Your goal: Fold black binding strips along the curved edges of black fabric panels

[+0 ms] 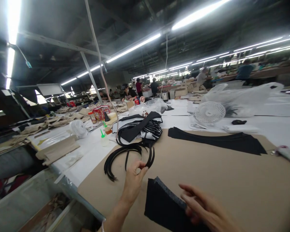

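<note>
My left hand (133, 179) reaches forward over the brown cardboard sheet (219, 180), its thumb and fingers pinched on the end of a thin curved black strip (151, 157). More curved black strips (118, 158) lie fanned out just left of it. My right hand (203, 206) rests with fingers together on the edge of a stack of black fabric pieces (164, 203) near the bottom of the view. Beyond the strips sits a pile of black and striped fabric pieces (142, 129).
A long black fabric piece (219, 140) lies on the cardboard at the right. A white desk fan (209, 112), clear plastic bags (241, 96), two green-capped glue bottles (104, 137) and a second small fan (78, 128) stand on the white table. Other people work at far tables.
</note>
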The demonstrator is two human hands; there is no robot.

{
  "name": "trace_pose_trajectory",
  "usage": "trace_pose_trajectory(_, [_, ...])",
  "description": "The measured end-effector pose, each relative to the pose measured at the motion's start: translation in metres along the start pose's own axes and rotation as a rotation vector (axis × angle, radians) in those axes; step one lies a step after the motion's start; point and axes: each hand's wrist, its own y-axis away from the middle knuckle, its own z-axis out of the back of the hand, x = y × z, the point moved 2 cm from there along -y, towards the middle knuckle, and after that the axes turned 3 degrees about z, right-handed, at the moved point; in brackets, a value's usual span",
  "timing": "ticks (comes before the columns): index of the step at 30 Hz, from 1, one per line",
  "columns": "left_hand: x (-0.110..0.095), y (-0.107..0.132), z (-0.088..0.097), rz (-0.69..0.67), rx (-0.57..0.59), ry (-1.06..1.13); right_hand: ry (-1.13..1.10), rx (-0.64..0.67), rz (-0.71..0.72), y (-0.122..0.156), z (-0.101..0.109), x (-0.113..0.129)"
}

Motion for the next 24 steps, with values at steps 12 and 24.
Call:
trace_pose_trajectory(12, [0.012,-0.001,0.016,0.105,-0.009,-0.131,-0.396,-0.004,0.071,-0.069,-0.057,0.045])
trace_pose_trajectory(24, [0.055,-0.095,0.101,0.405,-0.415,-0.533,-0.562,-0.452,0.166,0.002,0.057,0.073])
